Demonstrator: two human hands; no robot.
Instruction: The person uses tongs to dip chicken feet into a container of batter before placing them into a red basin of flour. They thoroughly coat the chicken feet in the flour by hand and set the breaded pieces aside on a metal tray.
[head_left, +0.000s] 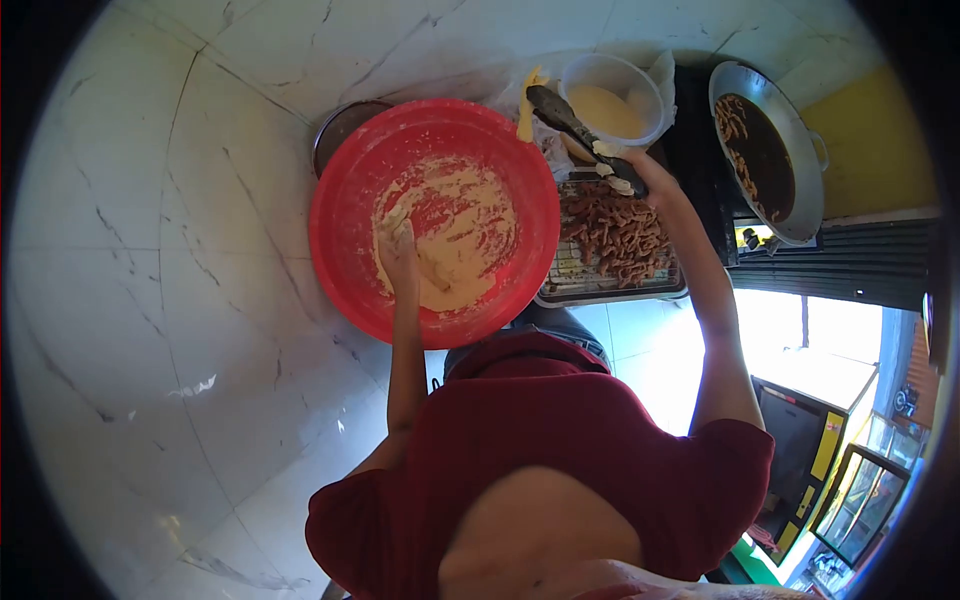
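Observation:
A large red basin (335,200) holds pale flour (465,245) spread over its bottom. Inside it, at the left part of the flour, is my left hand (398,245), coated with flour; its fingers are too blurred to read. My right hand (650,178) is closed around dark tongs (570,122), which have pale batter smeared on them. The tongs extend up and left, past a clear tub (610,97) of pale yellow batter. Below my right hand, brown fried strips (618,235) are heaped on a wire rack over a metal tray (590,297).
At the upper right, a wide pan (810,165) of dark oil holds frying strips along its left side. A yellow cloth or peel-like item (527,105) lies by the tongs' tip. A round metal rim (325,140) shows behind the basin. A glass-fronted cabinet (800,440) stands lower right.

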